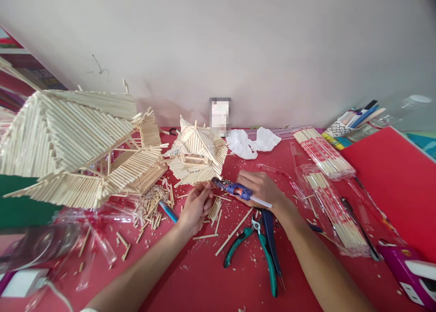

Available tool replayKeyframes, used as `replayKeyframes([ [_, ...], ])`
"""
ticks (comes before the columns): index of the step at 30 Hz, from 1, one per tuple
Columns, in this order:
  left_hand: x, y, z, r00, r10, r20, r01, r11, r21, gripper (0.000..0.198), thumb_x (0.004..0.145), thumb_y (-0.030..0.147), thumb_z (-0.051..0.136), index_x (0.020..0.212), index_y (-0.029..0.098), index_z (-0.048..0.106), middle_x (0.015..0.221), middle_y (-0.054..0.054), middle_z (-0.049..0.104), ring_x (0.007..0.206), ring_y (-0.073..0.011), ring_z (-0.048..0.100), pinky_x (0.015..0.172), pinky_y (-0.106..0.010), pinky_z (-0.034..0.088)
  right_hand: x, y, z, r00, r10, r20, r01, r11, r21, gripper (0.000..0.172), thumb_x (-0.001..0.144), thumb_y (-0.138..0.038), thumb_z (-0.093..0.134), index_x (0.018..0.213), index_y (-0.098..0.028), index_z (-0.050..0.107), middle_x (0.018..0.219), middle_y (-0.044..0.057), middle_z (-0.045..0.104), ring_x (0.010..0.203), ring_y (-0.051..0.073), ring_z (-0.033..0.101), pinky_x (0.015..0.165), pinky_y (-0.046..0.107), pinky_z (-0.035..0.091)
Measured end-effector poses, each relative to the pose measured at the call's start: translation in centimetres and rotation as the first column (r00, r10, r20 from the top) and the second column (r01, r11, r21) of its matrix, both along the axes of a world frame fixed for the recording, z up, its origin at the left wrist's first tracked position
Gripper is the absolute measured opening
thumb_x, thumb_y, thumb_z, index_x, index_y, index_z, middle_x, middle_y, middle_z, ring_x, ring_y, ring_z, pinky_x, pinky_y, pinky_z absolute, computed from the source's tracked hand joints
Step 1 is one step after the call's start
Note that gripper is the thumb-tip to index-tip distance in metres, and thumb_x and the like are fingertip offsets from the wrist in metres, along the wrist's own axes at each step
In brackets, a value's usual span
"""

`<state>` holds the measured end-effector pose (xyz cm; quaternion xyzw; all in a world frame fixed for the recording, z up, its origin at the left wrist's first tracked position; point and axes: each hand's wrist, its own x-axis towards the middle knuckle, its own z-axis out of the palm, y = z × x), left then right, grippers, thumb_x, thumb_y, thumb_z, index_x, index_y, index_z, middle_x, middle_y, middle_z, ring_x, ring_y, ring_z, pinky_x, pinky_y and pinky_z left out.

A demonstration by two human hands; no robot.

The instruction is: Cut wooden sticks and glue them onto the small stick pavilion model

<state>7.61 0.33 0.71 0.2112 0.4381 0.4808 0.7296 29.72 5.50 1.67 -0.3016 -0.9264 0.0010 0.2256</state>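
My right hand point(260, 187) is wrapped round a blue glue gun point(242, 191), with a clear glue stick poking out of its back end. The dark nozzle points left, close to the fingertips of my left hand point(195, 208). Thumb and fingers of that hand are pinched together at the front edge of a small roofed model point(195, 144) built of wooden sticks; what they pinch, if anything, is too small to make out. Below my hands lie several short cut sticks point(215, 210). Green-handled pliers point(255, 225) rest open-legged on the red table point(190, 280).
A large stick-built house point(91, 130) fills the left side, with a heap of cut pieces point(155, 203) and a blue pen point(168, 211) nearby. White crumpled tissue point(241, 143) lies behind. Packs of chopsticks point(323, 152), a pen holder point(344, 126) and a purple power strip point(408, 275) stand right.
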Motion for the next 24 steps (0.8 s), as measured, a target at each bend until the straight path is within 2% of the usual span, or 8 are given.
replayKeyframes([
  [12, -0.03, -0.01, -0.14, 1.0, -0.004, 0.003, 0.004, 1.0, 0.011, 0.052, 0.068, 0.049, 0.087, 0.088, 0.017, 0.052, 0.069, 0.008, 0.049, 0.041, 0.0017, 0.027, 0.035, -0.012, 0.013, 0.1, -0.06, -0.22, 1.0, -0.024, 0.01, 0.024, 0.999, 0.033, 0.021, 0.093, -0.036, 0.056, 0.081, -0.019, 0.059, 0.077, 0.006, 0.059, 0.061, 0.016, 0.051, 0.055, 0.029, 0.034],
  [20, 0.0, -0.04, -0.1, 1.0, 0.01, -0.008, -0.01, 1.0, 0.006, 0.055, 0.065, 0.052, 0.088, 0.088, 0.016, 0.052, 0.068, 0.008, 0.049, 0.041, 0.0016, 0.027, 0.036, -0.013, 0.014, 0.29, 0.03, 0.43, 0.994, -0.001, -0.109, -0.012, 0.992, -0.123, 0.03, 0.099, -0.046, 0.055, 0.086, -0.02, 0.06, 0.082, 0.006, 0.064, 0.068, 0.017, 0.059, 0.058, 0.027, 0.041],
  [24, 0.05, -0.05, -0.06, 1.0, 0.018, -0.003, -0.018, 1.0, 0.003, 0.056, 0.065, 0.052, 0.088, 0.088, 0.018, 0.05, 0.068, 0.009, 0.05, 0.04, 0.0016, 0.026, 0.036, -0.013, 0.013, 0.14, 0.01, 0.48, 0.996, -0.01, -0.094, -0.005, 0.988, -0.156, 0.033, 0.1, -0.049, 0.052, 0.087, -0.019, 0.061, 0.083, 0.006, 0.064, 0.066, 0.016, 0.058, 0.057, 0.028, 0.04],
])
